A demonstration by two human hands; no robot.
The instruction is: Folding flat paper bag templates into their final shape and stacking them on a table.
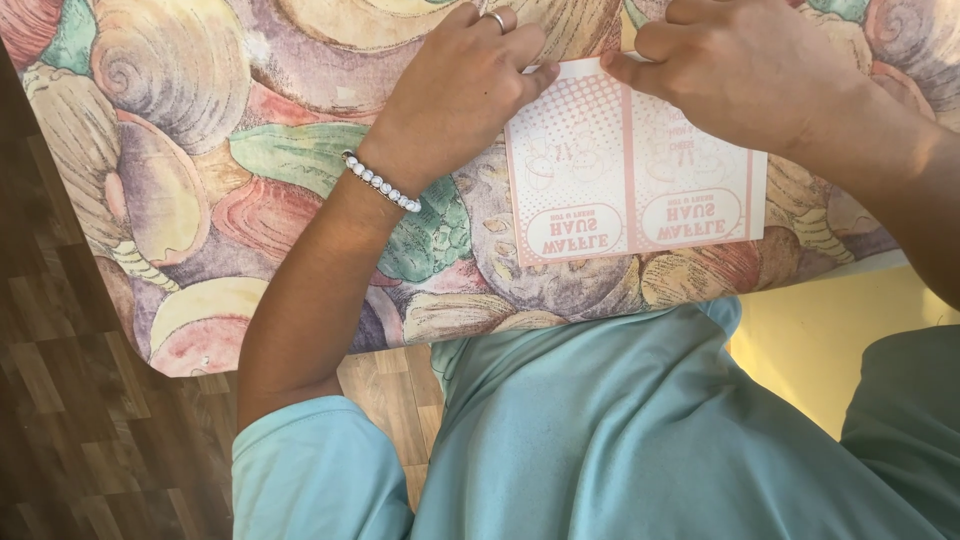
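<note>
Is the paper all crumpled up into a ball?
No, the pink-and-white printed paper lies flat on the tablecloth under both hands.

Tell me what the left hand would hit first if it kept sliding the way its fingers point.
The left hand points right, along the top edge of the pink-and-white printed paper sheet. It would probably first meet the right hand's fingertips, which press that same edge just across a small gap.

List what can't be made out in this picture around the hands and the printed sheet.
Head view only:
- Far edge of the pink printed sheet: covered by both hands.
- Right hand: fingertips cut off by the top edge of the frame.
- Left hand: its fingers curl under, so its grip on the sheet is hidden.
- Patterned tablecloth: cut off at the top.
</note>
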